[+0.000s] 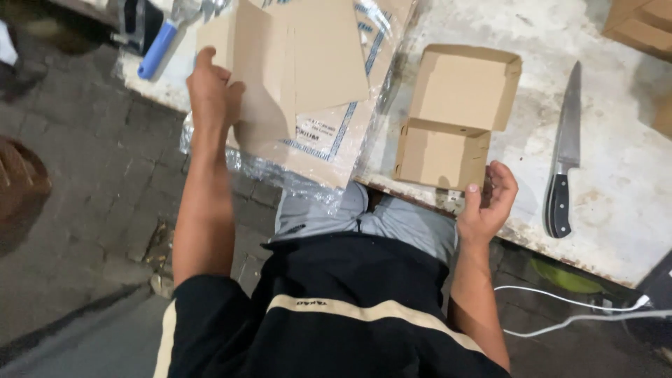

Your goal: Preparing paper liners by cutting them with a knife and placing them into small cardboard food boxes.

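Note:
My left hand (pixel 212 91) grips the left edge of a flat, unfolded cardboard blank (pixel 294 66) lifted off a stack of flat blanks in clear plastic wrap (pixel 329 150). My right hand (pixel 488 203) touches the near right corner of a small folded brown cardboard box (pixel 458 112) that lies open on the worn white table (pixel 616 203); its fingers curl at the box's edge.
A large kitchen knife (pixel 565 154) with a black handle lies right of the box. A blue-handled tool (pixel 157 49) sits at the table's far left. More brown boxes (pixel 640 24) stand at the far right. White cables (pixel 574 311) run below on the paved floor.

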